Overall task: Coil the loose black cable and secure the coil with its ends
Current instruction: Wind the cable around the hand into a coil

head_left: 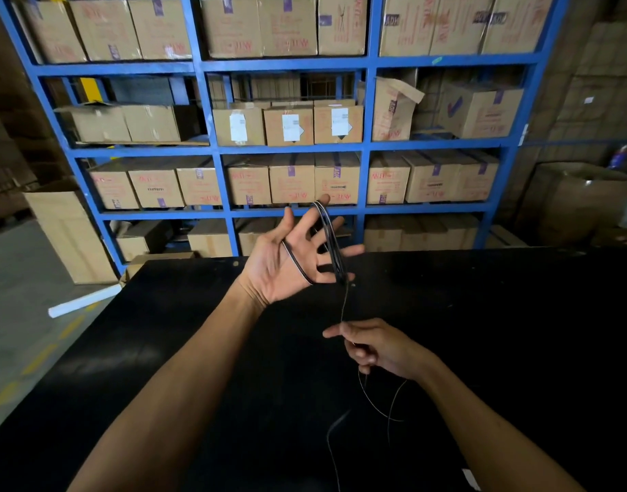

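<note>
My left hand is raised above the black table, palm toward me, fingers spread. Several loops of the thin black cable run around it, from the fingertips down across the palm near the thumb. One strand drops from the loops to my right hand, which pinches it lower down and closer to me. Below the right hand the loose cable hangs in a slack curve and trails over the table toward the near edge, hard to see against the dark top.
Blue metal shelving full of cardboard boxes stands behind the table. More boxes are stacked on the floor at left and right. A white tube lies on the grey floor to the left.
</note>
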The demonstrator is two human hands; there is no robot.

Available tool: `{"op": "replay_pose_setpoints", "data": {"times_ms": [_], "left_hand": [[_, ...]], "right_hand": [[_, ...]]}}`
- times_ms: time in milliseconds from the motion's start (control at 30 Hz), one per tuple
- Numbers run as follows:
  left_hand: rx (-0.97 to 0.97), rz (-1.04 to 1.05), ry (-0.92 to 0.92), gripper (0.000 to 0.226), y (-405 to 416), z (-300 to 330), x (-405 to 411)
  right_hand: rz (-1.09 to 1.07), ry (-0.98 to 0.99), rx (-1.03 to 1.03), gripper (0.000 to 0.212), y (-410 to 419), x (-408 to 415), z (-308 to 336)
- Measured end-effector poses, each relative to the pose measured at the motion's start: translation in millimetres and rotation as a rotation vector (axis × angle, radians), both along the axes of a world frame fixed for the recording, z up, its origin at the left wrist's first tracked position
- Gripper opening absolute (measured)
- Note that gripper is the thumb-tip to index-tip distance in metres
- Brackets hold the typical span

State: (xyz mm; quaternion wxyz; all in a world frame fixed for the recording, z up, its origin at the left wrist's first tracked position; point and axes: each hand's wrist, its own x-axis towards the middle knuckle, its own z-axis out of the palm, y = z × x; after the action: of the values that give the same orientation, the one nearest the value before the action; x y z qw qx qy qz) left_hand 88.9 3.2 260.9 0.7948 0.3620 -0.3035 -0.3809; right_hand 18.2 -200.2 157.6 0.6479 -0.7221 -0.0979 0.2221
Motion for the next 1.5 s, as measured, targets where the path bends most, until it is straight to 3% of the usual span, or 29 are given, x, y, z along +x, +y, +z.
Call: {"op": "replay_pose_setpoints", "data": {"times_ms": [133, 267, 400, 500, 600, 800, 900, 967, 1033, 1133, 1267, 1367, 1500], "left_hand": [[0.007, 0.020, 0.000, 0.056, 10, -3, 0], [0.053, -0.176, 0.022, 0.061, 14, -10, -13], [0.378, -0.414, -0.028, 0.064, 11, -30, -28], [0.567, -0.491, 0.002, 0.062, 8, -45, -31], [0.672, -0.400, 0.006, 0.060, 7, -54, -22], [0.661, 0.022, -0.005, 0.062, 16, -48, 5], [0.545, 0.238, 0.064, 0.065, 26, -43, 20], [0.395, 0.396, 0.155, 0.059, 35, -34, 27], [0.238, 0.450, 0.206, 0.054, 40, -21, 30], [0.086, 0.324, 0.198, 0.055, 39, -7, 23], [0.136, 0.035, 0.107, 0.059, 33, 1, 5], [0.279, -0.185, 0.058, 0.062, 24, -9, -16], [0.615, -0.355, 0.020, 0.062, 14, -50, -23]], "right_hand": [[0.011, 0.028, -0.052, 0.040, -5, 3, -2], [-0.070, -0.077, -0.222, 0.056, -11, 14, 1], [0.042, -0.315, -0.635, 0.020, -26, 30, 46], [0.148, -0.389, -0.864, 0.015, -31, 38, 90], [0.181, -0.491, -0.984, 0.013, -27, 45, 119], [-0.182, -0.608, -0.770, 0.020, -4, 21, 107], [-0.385, -0.426, -0.325, 0.023, 14, -2, 77], [-0.367, -0.294, -0.115, 0.024, 22, -16, 52], [-0.281, -0.223, -0.031, 0.025, 27, -28, 20], [-0.196, -0.149, -0.061, 0.025, 30, -40, -15], [-0.402, -0.121, -0.376, 0.034, 15, -16, -24], [-0.489, -0.259, -0.647, 0.047, -4, 18, -5], [-0.321, -0.510, -0.931, 0.043, -22, 46, 70]]}}
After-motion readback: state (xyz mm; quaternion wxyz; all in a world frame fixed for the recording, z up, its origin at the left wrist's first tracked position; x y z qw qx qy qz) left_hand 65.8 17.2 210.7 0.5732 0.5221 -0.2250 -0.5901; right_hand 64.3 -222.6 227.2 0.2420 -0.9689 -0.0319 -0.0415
